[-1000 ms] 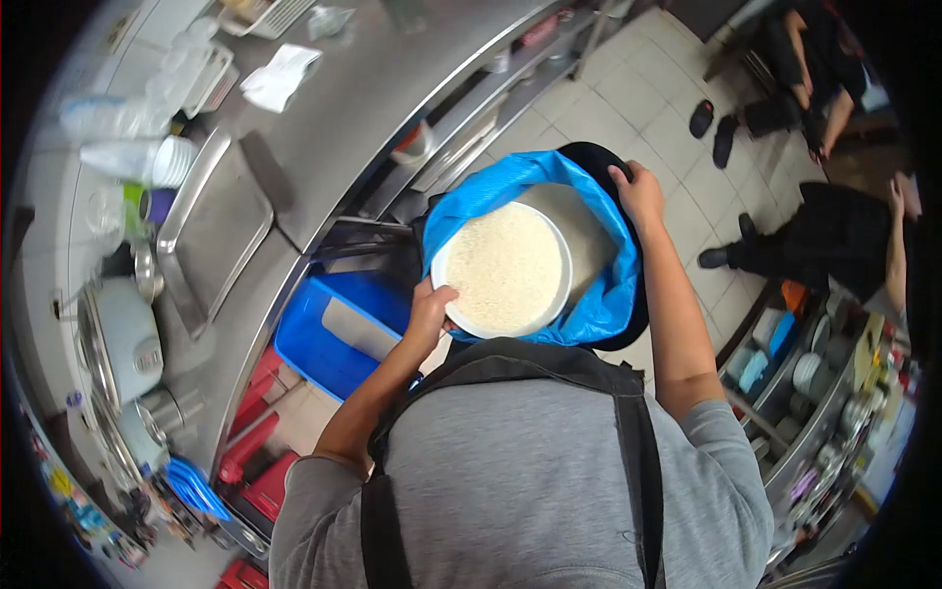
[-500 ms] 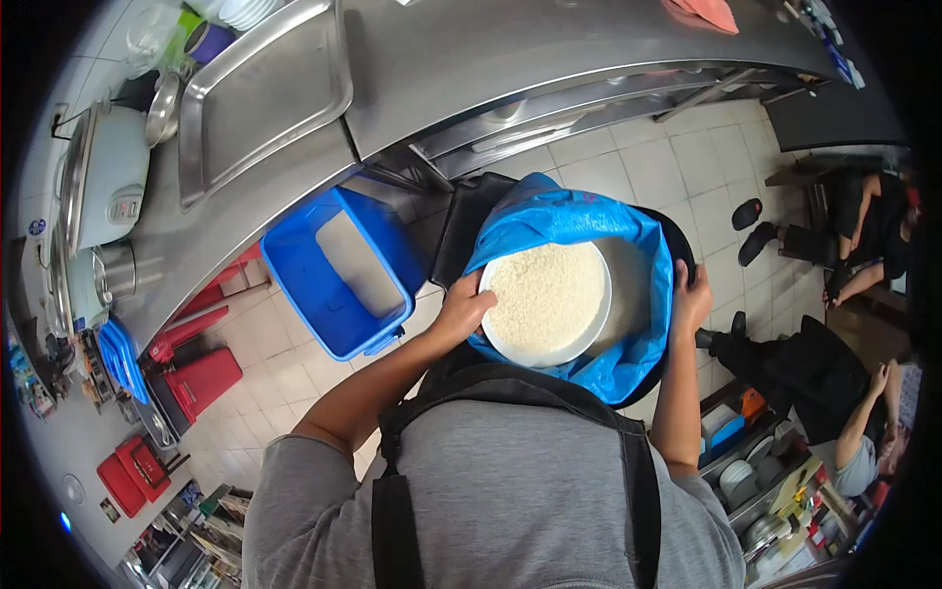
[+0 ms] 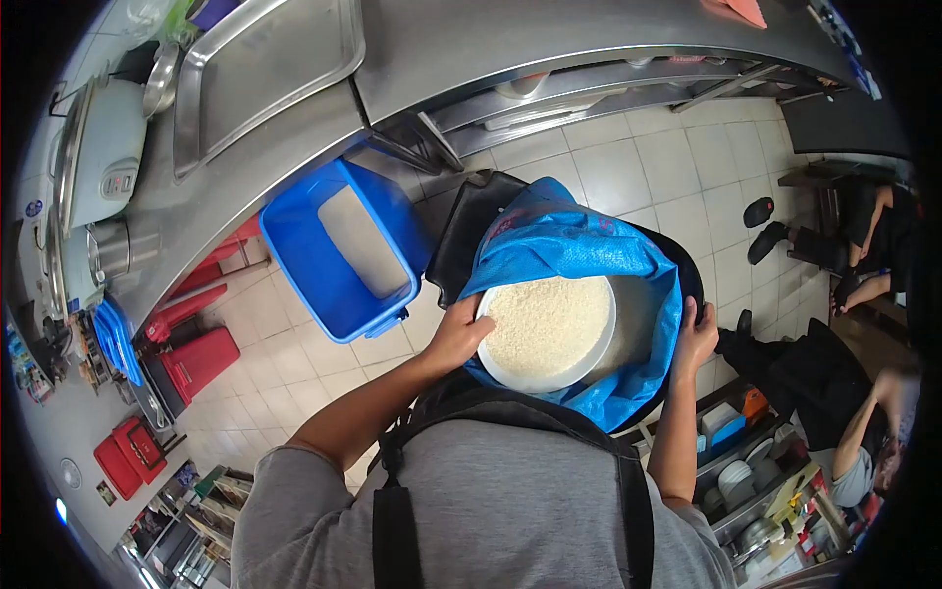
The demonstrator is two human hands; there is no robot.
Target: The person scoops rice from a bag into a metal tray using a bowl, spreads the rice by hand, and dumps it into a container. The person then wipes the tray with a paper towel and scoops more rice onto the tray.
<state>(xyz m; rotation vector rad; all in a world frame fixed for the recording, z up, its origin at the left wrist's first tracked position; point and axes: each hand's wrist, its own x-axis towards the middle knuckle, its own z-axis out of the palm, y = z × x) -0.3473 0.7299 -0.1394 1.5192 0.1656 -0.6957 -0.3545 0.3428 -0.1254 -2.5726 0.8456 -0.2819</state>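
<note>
My left hand [image 3: 459, 336] is closed on the rim of a white bowl [image 3: 538, 383], thumb on the inside. The bowl is heaped with pale rice [image 3: 548, 319] and sits within the mouth of a blue woven sack [image 3: 579, 250]. More rice [image 3: 640, 319] shows in the sack to the right of the bowl, partly shaded. A black bin [image 3: 691, 267] stands around the sack. At its right side, my right hand [image 3: 695, 339] has its fingers wrapped over the edge of the sack; whether it also grips the bin's rim I cannot tell.
To the left, under the counter edge, stands a blue bin [image 3: 299, 250] with some rice [image 3: 365, 245] at its bottom. A steel counter [image 3: 461, 59] runs across the front with a metal tray [image 3: 270, 83]. A rice cooker [image 3: 106, 162] is at far left. People sit at right.
My view has shifted slightly, so the sack, bowl and both hands appear a little lower. Both hands keep their hold on the bowl and the sack edge.
</note>
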